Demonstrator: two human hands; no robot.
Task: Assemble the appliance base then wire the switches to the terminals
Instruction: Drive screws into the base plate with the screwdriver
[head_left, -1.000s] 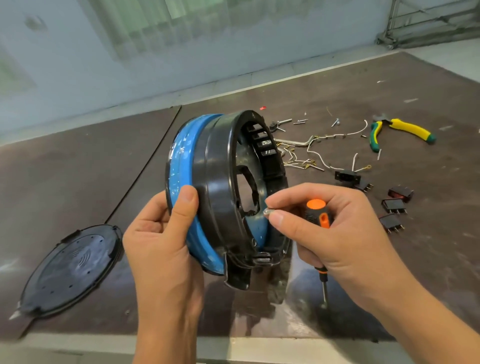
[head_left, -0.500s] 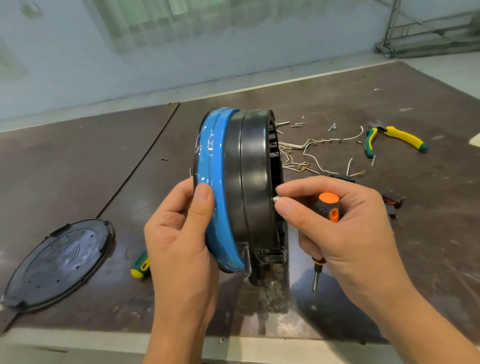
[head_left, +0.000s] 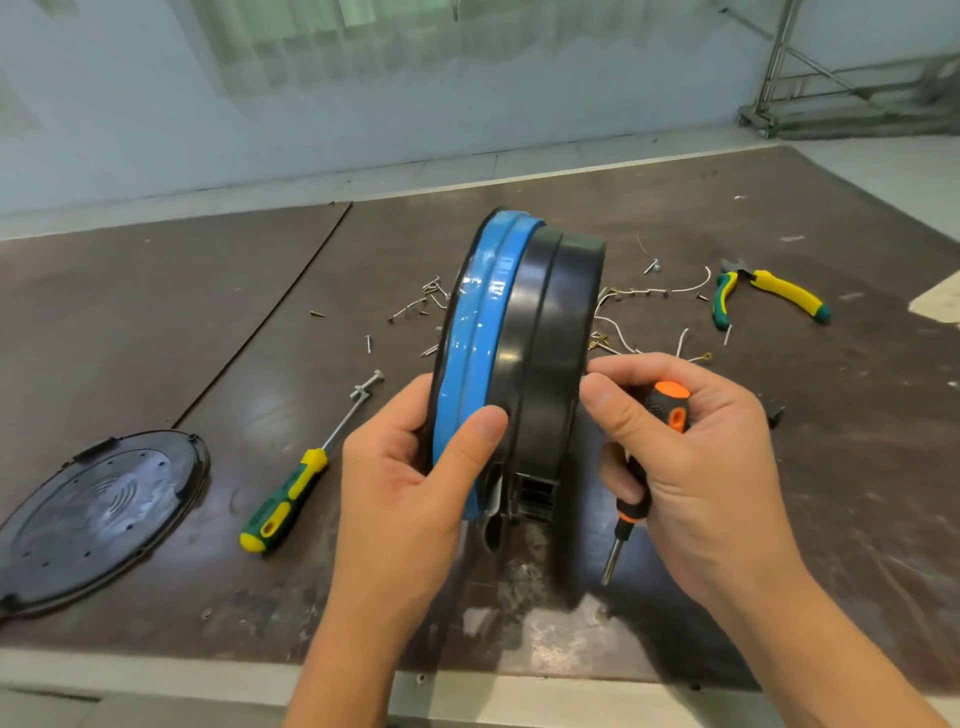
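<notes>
**Base swings edge-on, two hands on it**

One appliance base (head_left: 540, 338) in play, blue band and black rings, held upright on its edge above the table (head_left: 156, 312). I can't tell whether its lower rim touches the top. The left hand (head_left: 410, 483) grips it, thumb across the blue band and fingers tucked behind. The right hand (head_left: 696, 467) is curled round the orange-and-black screwdriver (head_left: 670, 410), tip pointing down, with thumb and forefinger up against the black rim.

Two screwdrivers in all: the green-and-yellow screwdriver (head_left: 283, 509) lies left of the base. One pair of pliers (head_left: 769, 293) far right, one round cover plate (head_left: 98, 514) far left. Loose screws (head_left: 426, 301) and white wires (head_left: 623, 332) lie scattered behind the base, too many to count. One dark switch (head_left: 774, 410) peeks past the right hand.

A second ago the base's open side faced us, slots showing; now only its outer wall shows. The silvery bit pinched in the right fingertips is out of sight. Several switches were visible then, and the green-and-yellow screwdriver wasn't.
</notes>
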